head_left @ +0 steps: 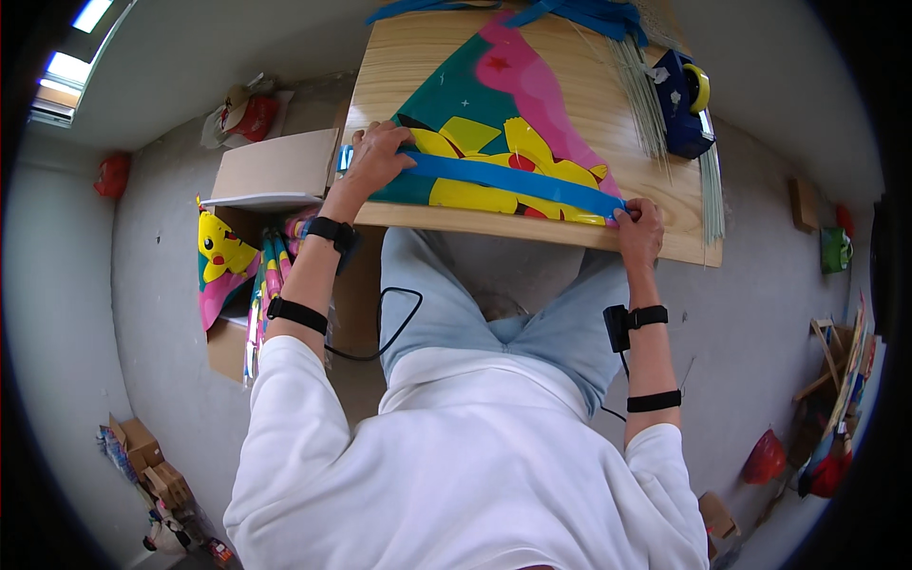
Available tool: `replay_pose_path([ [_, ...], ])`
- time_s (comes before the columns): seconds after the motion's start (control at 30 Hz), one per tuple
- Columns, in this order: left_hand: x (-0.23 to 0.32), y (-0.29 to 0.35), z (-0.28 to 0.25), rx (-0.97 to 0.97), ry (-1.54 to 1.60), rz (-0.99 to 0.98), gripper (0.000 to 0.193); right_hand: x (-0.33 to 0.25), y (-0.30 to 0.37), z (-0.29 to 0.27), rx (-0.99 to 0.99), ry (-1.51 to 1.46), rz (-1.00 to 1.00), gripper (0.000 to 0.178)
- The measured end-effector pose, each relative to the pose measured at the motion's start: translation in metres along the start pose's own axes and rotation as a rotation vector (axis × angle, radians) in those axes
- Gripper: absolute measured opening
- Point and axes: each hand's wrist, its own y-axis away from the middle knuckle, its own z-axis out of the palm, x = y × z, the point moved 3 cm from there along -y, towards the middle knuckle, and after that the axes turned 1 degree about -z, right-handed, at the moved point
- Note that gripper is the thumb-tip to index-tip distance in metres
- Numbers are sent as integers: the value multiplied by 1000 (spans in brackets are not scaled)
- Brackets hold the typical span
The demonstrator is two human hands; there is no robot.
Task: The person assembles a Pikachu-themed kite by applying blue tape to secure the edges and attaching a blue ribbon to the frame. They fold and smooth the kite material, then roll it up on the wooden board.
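A triangular printed sheet [465, 87], green and pink with a yellow cartoon figure, lies on the wooden table and looks like a kite sail. Across its lower part, near the table's front edge, runs a flat blue strip [503, 178]. My left hand [378, 157] is closed on the strip near its left end, fingertips down against the sheet. At the right corner of the sheet, my right hand [641, 231] pinches the strip's other end between thumb and fingers. Between my hands the strip looks straight and taut.
Thin pale rods [638, 90] lie along the table's right side, beside a dark blue tape dispenser [686, 104] with a yellow roll. More blue strips [579, 13] are heaped at the far edge. An open cardboard box [275, 169] with rolled printed sheets stands left of the table.
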Motion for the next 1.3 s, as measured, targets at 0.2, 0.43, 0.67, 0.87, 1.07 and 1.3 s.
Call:
replay_pose_path([
  [0.2, -13, -1, -1, -113, -161, -103, 22, 6, -5, 3, -13, -3, -13, 21],
  [0.43, -20, -6, -14, -197, 97, -124, 19, 14, -9, 5, -17, 6, -39, 22],
  [0.67, -11, 0, -35, -447, 268, -149, 11, 14, -15, 0, -91, -16, 31, 24],
  [0.87, -22, 15, -6, -446, 185, -167, 16, 43, -25, 1, -157, -431, 108, 21],
  [1.07, -27, 20, 7, -414, 111, -177, 17, 2, 20, -23, 138, -211, -193, 13],
  [1.3, -20, 17, 5, -414, 96, -148, 15, -59, 73, 8, 49, -13, -604, 31],
])
